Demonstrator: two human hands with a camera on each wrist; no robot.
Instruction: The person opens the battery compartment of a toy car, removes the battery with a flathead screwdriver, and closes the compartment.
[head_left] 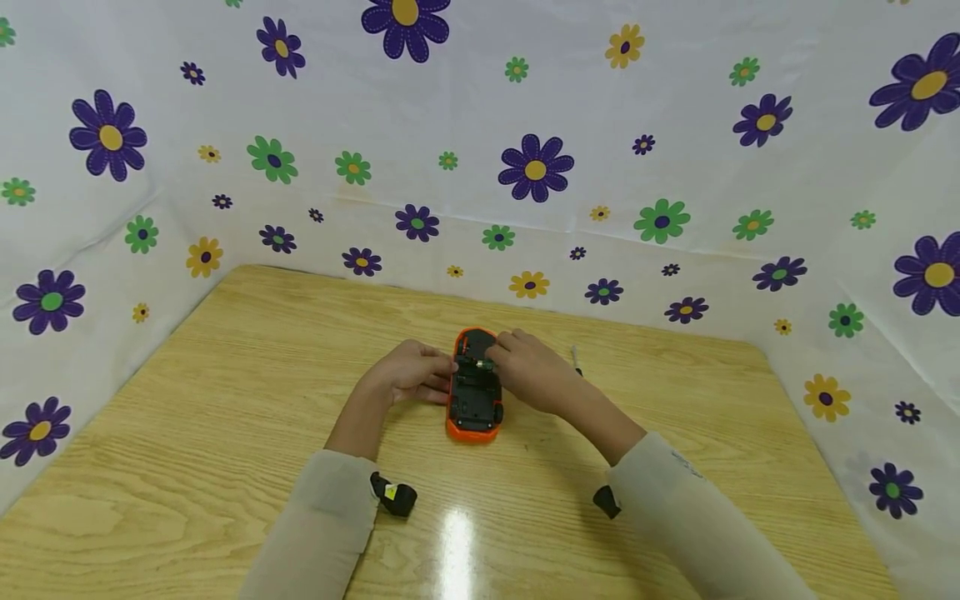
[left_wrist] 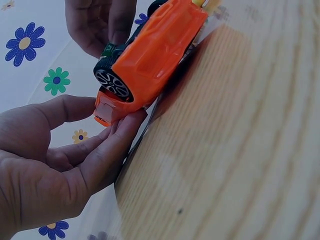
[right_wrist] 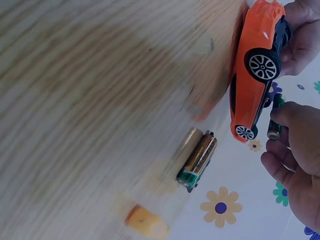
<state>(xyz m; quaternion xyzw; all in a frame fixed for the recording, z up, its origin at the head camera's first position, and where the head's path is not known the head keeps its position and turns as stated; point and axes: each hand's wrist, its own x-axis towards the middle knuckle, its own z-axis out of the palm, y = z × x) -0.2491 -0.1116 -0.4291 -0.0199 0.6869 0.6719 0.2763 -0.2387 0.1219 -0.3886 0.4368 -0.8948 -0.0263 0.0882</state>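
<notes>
An orange toy car (head_left: 472,435) lies upside down on the table, its black underside (head_left: 477,400) facing up with a compartment at its middle. My left hand (head_left: 415,372) holds the car by its left side, thumb (left_wrist: 70,111) near the upturned base and fingers low against the body. In the right wrist view, my right hand (right_wrist: 300,135) pinches a small green battery (right_wrist: 275,117) between thumb and fingers, right over the car's underside. From the head camera, the right hand (head_left: 532,369) covers part of the car's right edge.
A screwdriver (head_left: 576,360) lies on the wooden table (head_left: 262,400) just right of my right hand. Gold-and-green batteries (right_wrist: 197,160) lie near the car in the right wrist view. A flower-printed white cloth (head_left: 465,108) hangs behind and along both sides.
</notes>
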